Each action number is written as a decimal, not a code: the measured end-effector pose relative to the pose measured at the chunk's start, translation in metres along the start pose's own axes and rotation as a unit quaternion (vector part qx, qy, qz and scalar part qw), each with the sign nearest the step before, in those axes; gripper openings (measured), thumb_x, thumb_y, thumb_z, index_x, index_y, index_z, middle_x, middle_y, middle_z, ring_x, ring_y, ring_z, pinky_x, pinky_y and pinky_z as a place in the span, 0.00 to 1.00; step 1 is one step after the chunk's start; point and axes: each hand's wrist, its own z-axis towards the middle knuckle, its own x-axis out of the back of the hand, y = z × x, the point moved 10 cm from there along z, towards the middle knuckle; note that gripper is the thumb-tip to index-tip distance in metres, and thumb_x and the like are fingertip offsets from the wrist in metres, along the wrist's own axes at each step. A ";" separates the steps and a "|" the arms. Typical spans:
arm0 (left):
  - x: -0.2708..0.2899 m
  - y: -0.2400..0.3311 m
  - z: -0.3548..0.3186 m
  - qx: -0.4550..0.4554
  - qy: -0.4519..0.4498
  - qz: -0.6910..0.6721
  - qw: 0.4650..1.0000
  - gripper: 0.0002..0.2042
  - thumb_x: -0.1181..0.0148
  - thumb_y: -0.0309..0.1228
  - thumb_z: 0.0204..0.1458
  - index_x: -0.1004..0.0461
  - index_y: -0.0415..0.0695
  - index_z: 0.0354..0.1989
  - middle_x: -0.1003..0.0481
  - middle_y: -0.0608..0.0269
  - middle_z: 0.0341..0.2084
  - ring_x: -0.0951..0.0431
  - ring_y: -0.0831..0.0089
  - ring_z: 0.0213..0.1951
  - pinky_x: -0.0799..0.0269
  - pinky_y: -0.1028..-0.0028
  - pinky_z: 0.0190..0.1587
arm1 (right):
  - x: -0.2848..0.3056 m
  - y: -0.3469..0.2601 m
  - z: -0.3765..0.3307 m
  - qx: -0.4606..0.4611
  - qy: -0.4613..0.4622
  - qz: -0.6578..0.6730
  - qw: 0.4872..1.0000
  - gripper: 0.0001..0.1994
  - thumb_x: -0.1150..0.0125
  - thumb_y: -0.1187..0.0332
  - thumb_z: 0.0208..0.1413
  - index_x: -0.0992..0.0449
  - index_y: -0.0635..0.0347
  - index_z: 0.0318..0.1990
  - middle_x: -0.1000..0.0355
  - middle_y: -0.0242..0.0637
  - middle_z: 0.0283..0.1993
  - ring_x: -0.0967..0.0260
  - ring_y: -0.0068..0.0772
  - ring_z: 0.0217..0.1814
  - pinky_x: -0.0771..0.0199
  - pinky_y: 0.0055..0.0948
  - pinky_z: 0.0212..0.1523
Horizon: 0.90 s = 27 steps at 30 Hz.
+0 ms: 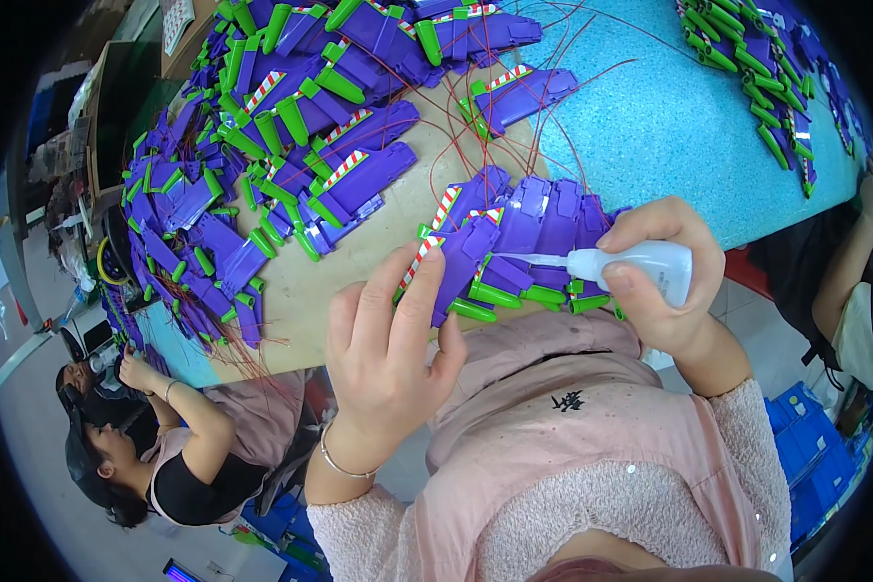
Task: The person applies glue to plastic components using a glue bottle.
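Observation:
My right hand (664, 276) is closed round a small translucent squeeze bottle (653, 264). Its thin white nozzle points left, the tip at a purple toy wing (466, 254) with a red-and-white striped edge and green end. My left hand (386, 339) holds that wing at its near left part, index fingertip on the striped edge and thumb by the lower edge. Beside it, under the nozzle and to the right, several similar purple wings (529, 218) lie in an overlapping row, their green ends (495, 294) toward me. Thin red wires (514, 126) trail from them toward the back.
Piles of purple and green wings (291, 116) cover the table's left and back. One lone wing (524, 97) lies behind the row, and another pile (757, 68) is at the far right on the blue tabletop (640, 136). A co-worker (184, 427) sits at left; another person's arm (844, 262) shows at right.

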 end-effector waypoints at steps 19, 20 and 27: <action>0.007 0.016 -0.001 -0.028 0.041 0.137 0.989 0.21 0.42 0.24 0.37 0.21 0.46 0.45 0.24 0.68 0.46 0.35 0.72 0.32 0.39 0.76 0.37 | -0.003 -0.009 0.008 0.059 -0.010 -0.026 0.998 0.11 0.30 0.76 0.46 0.25 0.64 0.37 0.26 0.36 0.34 0.28 0.24 0.32 0.30 0.21 0.32; 0.007 0.015 -0.001 -0.026 0.042 0.138 0.989 0.21 0.42 0.24 0.37 0.21 0.46 0.45 0.24 0.68 0.46 0.35 0.72 0.32 0.39 0.76 0.37 | 0.002 -0.007 0.006 0.051 0.001 -0.019 0.999 0.11 0.31 0.76 0.46 0.25 0.64 0.38 0.26 0.36 0.35 0.28 0.23 0.32 0.30 0.21 0.32; -0.011 -0.034 0.004 0.066 0.030 0.044 0.996 0.22 0.41 0.22 0.46 0.28 0.40 0.53 0.28 0.55 0.49 0.30 0.59 0.41 0.34 0.66 0.45 | 0.008 -0.001 0.008 0.012 0.032 0.032 0.999 0.09 0.36 0.77 0.51 0.28 0.65 0.38 0.27 0.36 0.36 0.31 0.19 0.34 0.31 0.20 0.34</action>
